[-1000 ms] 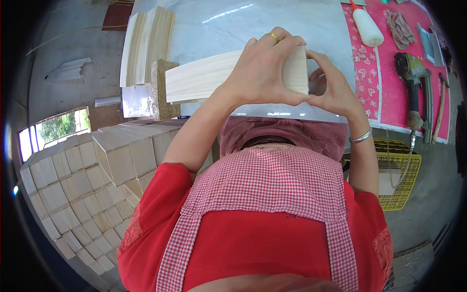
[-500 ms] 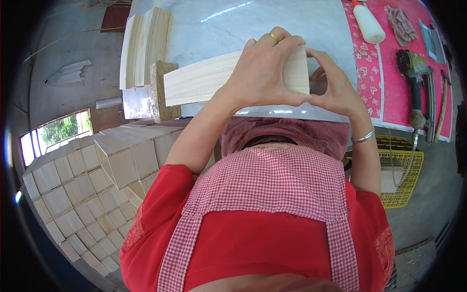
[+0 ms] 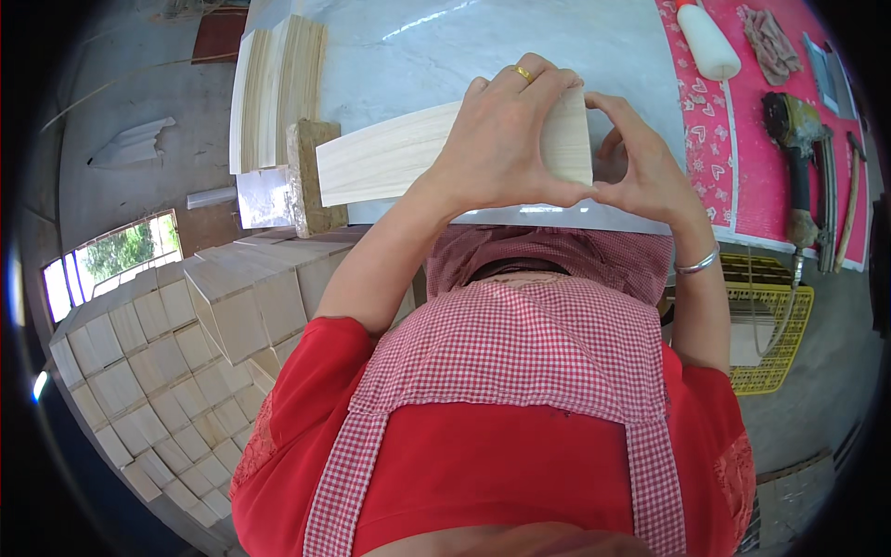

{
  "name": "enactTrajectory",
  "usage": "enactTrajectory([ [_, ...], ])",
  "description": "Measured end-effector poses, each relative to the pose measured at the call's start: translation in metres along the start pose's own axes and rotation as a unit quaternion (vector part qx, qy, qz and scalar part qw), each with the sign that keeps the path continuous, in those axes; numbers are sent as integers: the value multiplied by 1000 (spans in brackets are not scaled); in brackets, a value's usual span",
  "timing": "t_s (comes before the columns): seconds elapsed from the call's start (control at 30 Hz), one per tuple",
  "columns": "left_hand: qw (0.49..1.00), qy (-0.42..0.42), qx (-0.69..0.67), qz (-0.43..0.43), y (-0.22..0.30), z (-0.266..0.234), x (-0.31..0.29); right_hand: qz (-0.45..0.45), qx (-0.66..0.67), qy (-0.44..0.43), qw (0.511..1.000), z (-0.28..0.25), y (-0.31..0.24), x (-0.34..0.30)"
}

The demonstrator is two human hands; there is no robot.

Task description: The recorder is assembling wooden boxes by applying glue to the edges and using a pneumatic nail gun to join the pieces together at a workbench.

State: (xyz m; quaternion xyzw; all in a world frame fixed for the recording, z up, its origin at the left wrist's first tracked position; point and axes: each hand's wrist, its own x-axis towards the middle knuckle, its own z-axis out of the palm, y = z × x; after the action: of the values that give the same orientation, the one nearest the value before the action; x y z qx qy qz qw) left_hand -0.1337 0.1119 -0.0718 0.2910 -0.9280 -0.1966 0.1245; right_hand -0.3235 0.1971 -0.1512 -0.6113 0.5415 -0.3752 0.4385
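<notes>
Close to the camera, at the bottom, is a red shirt (image 3: 492, 473) with a checked apron (image 3: 520, 343) over it. Both arms reach up past the apron to the tabletop (image 3: 390, 70). The board (image 3: 390, 153) is pale and long, and it lies sideways over the near part of the tabletop, under the left hand (image 3: 501, 139). That hand goes across the board near its right end. Its thumb is spread away from its fingers, with the thumb at the near edge and the fingers at the far edge, pinching the board between them. One finger has a gold ring (image 3: 522, 73). The right hand (image 3: 645, 167) bends like a letter C around the right end. Its thumb and fingers pinch the two corners, with a gap under the palm. How hard they press, I cannot tell.

Down to the left is a big pile of wood boxes (image 3: 153, 362). Down to the right is a yellow basket (image 3: 784, 357). Just beside the board's left end stands a rough block (image 3: 314, 176), and a stack of boards (image 3: 288, 88) is behind it. On the right, a pink cloth (image 3: 756, 190) has a nail gun (image 3: 794, 162), a hammer (image 3: 850, 200), a white bottle (image 3: 710, 45) and a crumpled rag (image 3: 772, 45) on it.
</notes>
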Motion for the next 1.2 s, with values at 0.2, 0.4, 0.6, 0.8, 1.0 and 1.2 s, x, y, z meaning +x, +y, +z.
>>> enactTrajectory([
  [0.2, 1000, -15, 7, -11, 1, 2, 1, -77, 6, 112, 991, 19, -5, -21],
  [0.4, 1000, 2, 3, 5, -4, 3, 0, -124, -9, 181, 976, 48, -28, -58],
  [0.6, 1000, -1, 10, 7, -4, 3, 2, -121, 12, 194, 973, 55, -25, -67],
  [0.8, 1000, 5, 11, 3, -3, 4, 0, -130, 21, 181, 975, 43, -31, -61],
  [1.0, 1000, 7, 11, 3, -6, 6, 1, -169, 57, 212, 961, 36, -29, -22],
  [1.2, 1000, -7, 3, -11, -3, 3, 2, -192, 61, 193, 960, 37, -36, -32],
])
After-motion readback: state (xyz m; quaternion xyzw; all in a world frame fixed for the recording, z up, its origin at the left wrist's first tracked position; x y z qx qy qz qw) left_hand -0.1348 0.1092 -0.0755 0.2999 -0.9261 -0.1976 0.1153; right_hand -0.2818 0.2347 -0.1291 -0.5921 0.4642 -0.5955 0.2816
